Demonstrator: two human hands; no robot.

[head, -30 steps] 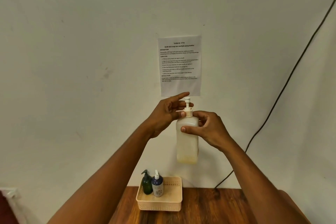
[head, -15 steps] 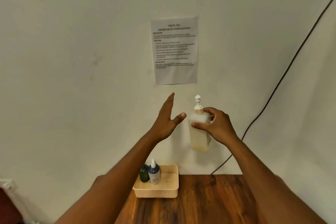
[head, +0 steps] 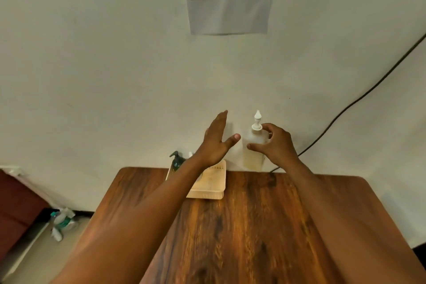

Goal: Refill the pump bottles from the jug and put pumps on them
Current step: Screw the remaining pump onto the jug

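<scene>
One white pump bottle [head: 254, 147] in the curled right hand [head: 275, 145]; left hand [head: 215, 143] spread empty (one green bottle [head: 177, 161] in one basket [head: 207, 188]).

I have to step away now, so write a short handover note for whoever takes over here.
Left hand: open, flat, holding nothing.
Right hand: fingers loosely around the white pump bottle; a firm grip can't be confirmed.
That bottle stands at the table's far edge, pump on.
Basket: holds the dark green pump bottle; anything else is hidden by the left arm.
No jug in view.
Left: check remaining bottles.
</scene>
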